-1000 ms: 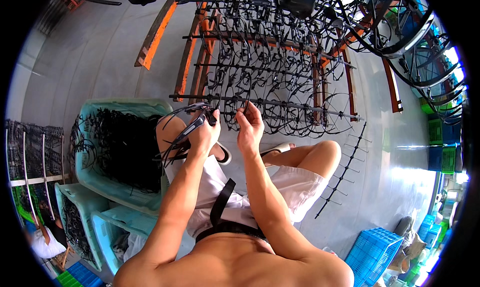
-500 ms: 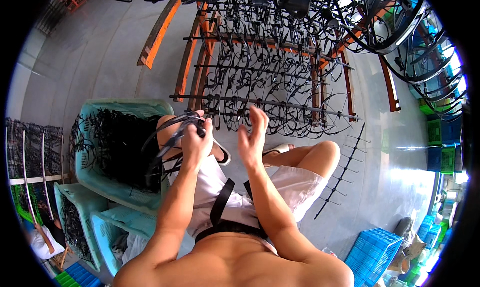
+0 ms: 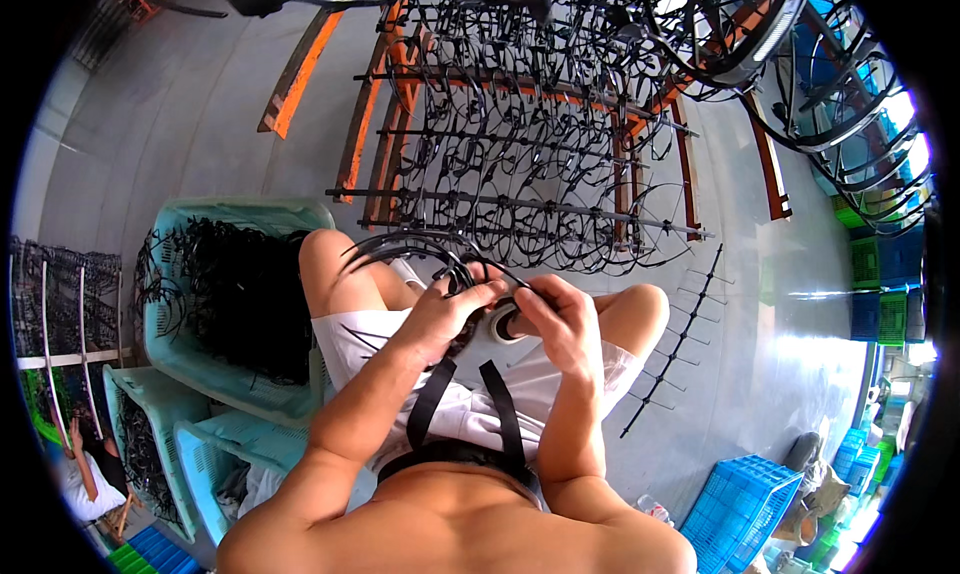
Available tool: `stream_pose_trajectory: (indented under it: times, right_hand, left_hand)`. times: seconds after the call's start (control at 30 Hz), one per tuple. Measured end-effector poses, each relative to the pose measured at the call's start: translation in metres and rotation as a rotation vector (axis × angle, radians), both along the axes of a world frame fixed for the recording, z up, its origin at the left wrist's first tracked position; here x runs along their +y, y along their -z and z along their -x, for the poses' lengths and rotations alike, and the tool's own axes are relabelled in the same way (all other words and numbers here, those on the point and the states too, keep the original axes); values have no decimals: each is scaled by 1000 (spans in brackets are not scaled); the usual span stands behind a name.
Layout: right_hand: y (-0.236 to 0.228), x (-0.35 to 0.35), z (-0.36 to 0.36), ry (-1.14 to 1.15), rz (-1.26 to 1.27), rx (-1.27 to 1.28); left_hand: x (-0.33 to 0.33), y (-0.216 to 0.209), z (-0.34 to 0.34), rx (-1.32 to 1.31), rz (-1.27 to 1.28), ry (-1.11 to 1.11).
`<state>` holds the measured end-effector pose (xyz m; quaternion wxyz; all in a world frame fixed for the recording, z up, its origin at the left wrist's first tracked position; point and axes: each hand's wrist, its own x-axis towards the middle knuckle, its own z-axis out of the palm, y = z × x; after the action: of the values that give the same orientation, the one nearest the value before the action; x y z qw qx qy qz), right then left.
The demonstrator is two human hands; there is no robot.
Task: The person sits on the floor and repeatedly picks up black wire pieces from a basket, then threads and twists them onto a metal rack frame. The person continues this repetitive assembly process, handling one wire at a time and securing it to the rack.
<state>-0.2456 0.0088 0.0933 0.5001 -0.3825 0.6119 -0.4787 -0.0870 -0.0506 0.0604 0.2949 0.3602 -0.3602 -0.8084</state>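
A bundle of thin, glossy black curved bands (image 3: 410,242) is gripped in my left hand (image 3: 438,320), in front of my lap. Their long ends arc out to the left over my knee. Close beside it, my right hand (image 3: 566,324) has thumb and fingers pinched together at the end of one black band that runs across from the bundle. The fingertips partly hide the pinched end. Beyond both hands, a rack of black rods (image 3: 480,199) carries many similar black curved pieces.
A light-teal crate (image 3: 235,399) full of black bands stands at my left, with more teal crates nearer. Orange posts (image 3: 300,74) hold the rack. A spiked black rod (image 3: 672,352) lies on the floor at right, beyond a blue crate (image 3: 735,499). Another person (image 3: 88,479) sits far left.
My left hand has moved right and nearer with the bundle. My right hand, empty and raised before, has come down beside it and closed on a band's end.
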Motion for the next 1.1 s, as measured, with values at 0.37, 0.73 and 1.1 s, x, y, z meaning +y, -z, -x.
stream_pose_trajectory:
  times: [0.37,0.73,1.1]
  right_hand:
    - [8,-29,47,569,186,-133]
    - [92,-122,22,500,279,-404]
    - [122,-133,19,510,146,-390]
  left_hand:
    - [-2,42,20,-295,346,-611]
    - [-40,77,29,-971,775,-420]
    - [-35,72,22,-1023,678,-340]
